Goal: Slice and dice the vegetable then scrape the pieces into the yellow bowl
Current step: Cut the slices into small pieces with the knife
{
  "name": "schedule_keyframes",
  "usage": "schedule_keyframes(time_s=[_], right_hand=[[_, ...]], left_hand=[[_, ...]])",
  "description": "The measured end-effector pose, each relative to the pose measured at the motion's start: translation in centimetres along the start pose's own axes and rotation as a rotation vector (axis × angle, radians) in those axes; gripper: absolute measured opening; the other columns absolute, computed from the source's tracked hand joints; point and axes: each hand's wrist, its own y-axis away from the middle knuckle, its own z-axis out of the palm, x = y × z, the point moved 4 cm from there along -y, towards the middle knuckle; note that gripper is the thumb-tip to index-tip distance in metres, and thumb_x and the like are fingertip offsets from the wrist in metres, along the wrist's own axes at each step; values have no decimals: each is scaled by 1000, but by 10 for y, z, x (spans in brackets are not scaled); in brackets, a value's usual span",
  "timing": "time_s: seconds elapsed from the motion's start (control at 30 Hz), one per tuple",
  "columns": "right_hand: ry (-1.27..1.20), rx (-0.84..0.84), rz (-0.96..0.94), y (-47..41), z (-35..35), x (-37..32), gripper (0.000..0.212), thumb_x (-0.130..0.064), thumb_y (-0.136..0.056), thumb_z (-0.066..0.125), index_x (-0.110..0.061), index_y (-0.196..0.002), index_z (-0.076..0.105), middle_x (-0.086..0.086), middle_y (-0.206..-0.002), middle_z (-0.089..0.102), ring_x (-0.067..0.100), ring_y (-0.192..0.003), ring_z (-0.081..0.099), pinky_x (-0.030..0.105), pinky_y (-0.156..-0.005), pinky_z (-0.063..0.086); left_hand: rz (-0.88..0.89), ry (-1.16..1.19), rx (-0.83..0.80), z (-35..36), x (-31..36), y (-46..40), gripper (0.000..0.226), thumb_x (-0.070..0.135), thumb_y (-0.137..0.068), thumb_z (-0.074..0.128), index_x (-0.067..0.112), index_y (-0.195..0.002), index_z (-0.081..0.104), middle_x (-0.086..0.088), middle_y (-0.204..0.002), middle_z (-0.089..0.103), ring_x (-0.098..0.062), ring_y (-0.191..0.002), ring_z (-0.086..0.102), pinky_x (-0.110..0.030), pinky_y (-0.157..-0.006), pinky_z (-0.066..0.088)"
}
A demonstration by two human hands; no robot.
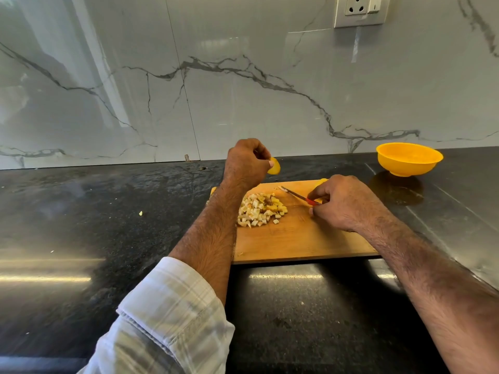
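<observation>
A pile of diced pale vegetable pieces (260,210) lies on the wooden cutting board (297,238). My left hand (245,164) is raised above the board's far left corner and pinches a small yellow vegetable piece (275,166). My right hand (343,202) rests on the board and grips a red-handled knife (299,197), its blade pointing left toward the pile. The yellow bowl (409,159) stands empty on the counter at the far right, apart from the board.
The black stone counter (108,211) carries a few stray crumbs, one (140,213) left of the board. A marble backsplash rises behind, with a wall socket (360,10) at the top right. A metal strip (459,225) runs along the right.
</observation>
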Motion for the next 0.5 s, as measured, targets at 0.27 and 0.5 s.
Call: schedule_keyframes(time_s=[0.27, 0.5], right_hand=[[-113, 86, -138, 4, -7, -1, 26, -35, -87, 80, -35, -113, 78, -10, -104, 73, 7, -90, 62, 20, -70, 46], [-72, 169, -54, 2, -8, 5, 26, -32, -86, 81, -30, -112, 79, -2, -117, 75, 12, -94, 64, 30, -83, 56]], left_hand=[[5, -7, 7, -4, -2, -2, 14, 17, -86, 85, 20, -90, 72, 5, -89, 70, -4, -82, 65, -17, -64, 49], [7, -21, 30, -6, -3, -1, 13, 17, -85, 85, 20, -90, 73, 7, -87, 70, -4, -81, 64, -19, -64, 51]])
